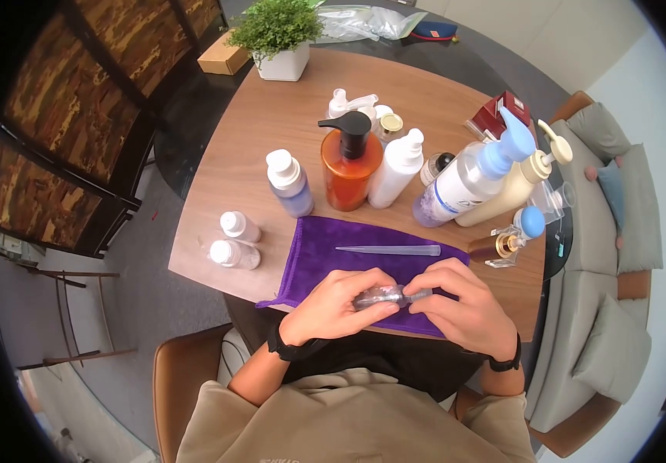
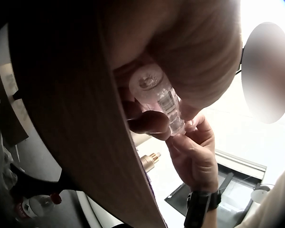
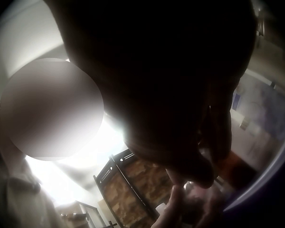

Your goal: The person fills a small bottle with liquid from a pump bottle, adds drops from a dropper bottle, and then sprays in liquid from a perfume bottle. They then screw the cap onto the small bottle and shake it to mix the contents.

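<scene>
A small clear bottle (image 1: 379, 295) lies sideways between both hands, over the near edge of a purple cloth (image 1: 325, 247). My left hand (image 1: 341, 302) curls its fingers round the bottle's body. My right hand (image 1: 450, 305) pinches the bottle's right end with fingertips. In the left wrist view the clear bottle (image 2: 159, 97) shows its round base and a barcode label, with the right hand (image 2: 194, 152) at its far end. The right wrist view is mostly dark palm. A clear plastic pipette (image 1: 388, 250) lies on the cloth beyond the hands.
Behind the cloth stand an amber pump bottle (image 1: 348, 166), a white bottle (image 1: 395, 170), a blue-tinted bottle (image 1: 290, 185), a large blue-capped bottle (image 1: 468, 181) and a cream pump bottle (image 1: 514, 185). Two small white-capped bottles (image 1: 234, 239) sit left. A potted plant (image 1: 279, 38) stands far back.
</scene>
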Motion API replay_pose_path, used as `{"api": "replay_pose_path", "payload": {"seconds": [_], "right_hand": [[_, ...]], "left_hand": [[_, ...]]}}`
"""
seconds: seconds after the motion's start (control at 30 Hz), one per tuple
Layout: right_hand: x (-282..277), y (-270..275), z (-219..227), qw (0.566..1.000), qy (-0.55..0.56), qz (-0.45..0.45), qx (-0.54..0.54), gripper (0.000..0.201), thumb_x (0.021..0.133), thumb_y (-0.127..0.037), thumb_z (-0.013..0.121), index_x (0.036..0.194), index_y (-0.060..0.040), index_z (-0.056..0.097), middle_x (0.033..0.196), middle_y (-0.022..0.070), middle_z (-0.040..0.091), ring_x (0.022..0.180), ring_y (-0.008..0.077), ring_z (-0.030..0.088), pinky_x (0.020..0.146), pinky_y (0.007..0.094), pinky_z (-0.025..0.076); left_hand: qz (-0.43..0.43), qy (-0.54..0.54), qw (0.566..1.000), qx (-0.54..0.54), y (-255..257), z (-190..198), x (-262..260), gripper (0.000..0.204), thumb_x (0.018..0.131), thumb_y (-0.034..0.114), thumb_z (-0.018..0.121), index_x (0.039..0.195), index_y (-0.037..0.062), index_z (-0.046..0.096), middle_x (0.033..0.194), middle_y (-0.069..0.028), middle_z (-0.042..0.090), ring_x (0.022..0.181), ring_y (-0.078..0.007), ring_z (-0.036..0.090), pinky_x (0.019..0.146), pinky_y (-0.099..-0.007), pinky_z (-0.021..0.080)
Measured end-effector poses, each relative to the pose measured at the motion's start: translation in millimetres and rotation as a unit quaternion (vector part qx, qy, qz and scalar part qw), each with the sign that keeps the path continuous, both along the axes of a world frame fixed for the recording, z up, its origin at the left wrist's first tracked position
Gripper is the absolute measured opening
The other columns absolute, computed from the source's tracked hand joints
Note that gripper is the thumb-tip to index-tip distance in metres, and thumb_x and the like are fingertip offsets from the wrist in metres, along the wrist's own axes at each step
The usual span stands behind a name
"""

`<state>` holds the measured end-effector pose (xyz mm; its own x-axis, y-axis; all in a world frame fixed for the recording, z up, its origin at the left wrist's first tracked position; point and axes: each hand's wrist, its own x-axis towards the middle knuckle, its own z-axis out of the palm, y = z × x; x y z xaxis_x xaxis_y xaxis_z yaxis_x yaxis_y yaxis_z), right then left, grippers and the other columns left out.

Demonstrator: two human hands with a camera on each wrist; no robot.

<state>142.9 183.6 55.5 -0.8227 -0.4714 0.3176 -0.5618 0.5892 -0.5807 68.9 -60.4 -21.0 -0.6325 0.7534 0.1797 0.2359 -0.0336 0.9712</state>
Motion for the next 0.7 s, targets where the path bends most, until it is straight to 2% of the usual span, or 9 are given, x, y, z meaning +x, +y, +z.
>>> {"api": "replay_pose_path", "payload": {"seconds": [0.13, 0.2, 0.27, 0.33, 0.43, 0.53, 0.63, 0.7], "right_hand": [[2.1, -2.9, -0.1, 0.999, -0.002, -0.039, -0.019, 0.016, 0.087, -0.002, 0.08, 0.101, -0.0031, 0.074, 0.117, 0.0059, 0.07, 0.101, 0.0275, 0.066, 0.085, 0.0395, 0.057], [4.4, -0.3, 0.5, 0.998, -0.014, -0.063, -0.021, 0.018, 0.086, -0.003, 0.081, 0.103, -0.0032, 0.074, 0.116, 0.0062, 0.071, 0.101, 0.0276, 0.067, 0.085, 0.0399, 0.057], [5.5, 4.5, 0.3, 0.996, -0.026, -0.086, -0.023, 0.019, 0.086, -0.005, 0.082, 0.104, -0.0032, 0.074, 0.115, 0.0065, 0.071, 0.1, 0.0277, 0.068, 0.084, 0.0403, 0.057], [5.8, 8.5, -1.4, 0.989, -0.073, -0.119, 0.053, 0.025, 0.084, -0.006, 0.083, 0.107, -0.0038, 0.073, 0.109, 0.0068, 0.07, 0.1, 0.0284, 0.068, 0.084, 0.0409, 0.056], [6.7, 8.8, -15.0, 0.985, -0.071, -0.112, 0.109, 0.028, 0.084, -0.006, 0.084, 0.109, -0.0033, 0.072, 0.108, 0.0077, 0.068, 0.101, 0.0292, 0.066, 0.087, 0.0414, 0.056], [7.1, 8.5, -20.8, 0.99, -0.072, -0.074, 0.1, 0.026, 0.084, -0.006, 0.083, 0.107, -0.0022, 0.071, 0.11, 0.0084, 0.066, 0.103, 0.0288, 0.066, 0.089, 0.0411, 0.055], [9.1, 7.4, -24.0, 0.988, -0.083, -0.079, 0.101, 0.027, 0.084, -0.006, 0.083, 0.109, -0.0018, 0.072, 0.113, 0.0088, 0.066, 0.104, 0.0286, 0.065, 0.089, 0.0414, 0.056], [10.2, 7.1, -19.5, 0.988, -0.088, -0.08, 0.101, 0.029, 0.084, -0.006, 0.084, 0.11, -0.0022, 0.072, 0.115, 0.0085, 0.066, 0.105, 0.0286, 0.065, 0.09, 0.0412, 0.056]], "left_hand": [[0.0, -0.003, 1.0, -0.002, -1.1, 1.9, -1.0, 0.023, 0.1, 0.02, 0.079, 0.113, 0.0026, 0.071, 0.082, -0.0115, 0.072, 0.068, -0.0246, 0.069, 0.062, -0.0359, 0.052], [-0.007, -0.017, 0.999, -0.037, -3.5, 3.7, -2.2, 0.023, 0.099, 0.016, 0.079, 0.114, 0.0013, 0.073, 0.084, -0.0076, 0.072, 0.069, -0.0183, 0.067, 0.064, -0.0329, 0.052], [-0.002, -0.022, 0.999, -0.029, -3.3, 3.0, -2.1, 0.022, 0.099, 0.016, 0.079, 0.114, 0.0012, 0.073, 0.083, -0.0074, 0.071, 0.068, -0.0178, 0.067, 0.064, -0.0328, 0.051], [0.002, -0.026, 0.999, -0.021, -3.2, 2.3, -2.1, 0.022, 0.099, 0.016, 0.079, 0.114, 0.0012, 0.073, 0.082, -0.0072, 0.071, 0.068, -0.0173, 0.066, 0.063, -0.0327, 0.051], [0.0, -0.026, 0.999, -0.023, -2.8, 1.5, -2.8, 0.021, 0.099, 0.015, 0.079, 0.113, 0.001, 0.073, 0.082, -0.0073, 0.071, 0.067, -0.017, 0.066, 0.063, -0.0325, 0.051], [0.009, -0.015, 1.0, -0.014, -2.8, 0.9, -1.7, 0.021, 0.099, 0.016, 0.079, 0.113, 0.0011, 0.073, 0.082, -0.0076, 0.071, 0.067, -0.0177, 0.066, 0.063, -0.0328, 0.051], [0.007, -0.018, 1.0, -0.023, -2.4, 2.7, -2.7, 0.022, 0.098, 0.016, 0.079, 0.113, 0.0012, 0.073, 0.083, -0.0081, 0.071, 0.066, -0.0188, 0.066, 0.063, -0.0329, 0.051], [0.017, -0.009, 1.0, -0.009, -1.0, 3.3, -1.5, 0.021, 0.101, 0.017, 0.079, 0.112, 0.0014, 0.071, 0.078, -0.0084, 0.069, 0.065, -0.0177, 0.064, 0.06, -0.0335, 0.049]]}}
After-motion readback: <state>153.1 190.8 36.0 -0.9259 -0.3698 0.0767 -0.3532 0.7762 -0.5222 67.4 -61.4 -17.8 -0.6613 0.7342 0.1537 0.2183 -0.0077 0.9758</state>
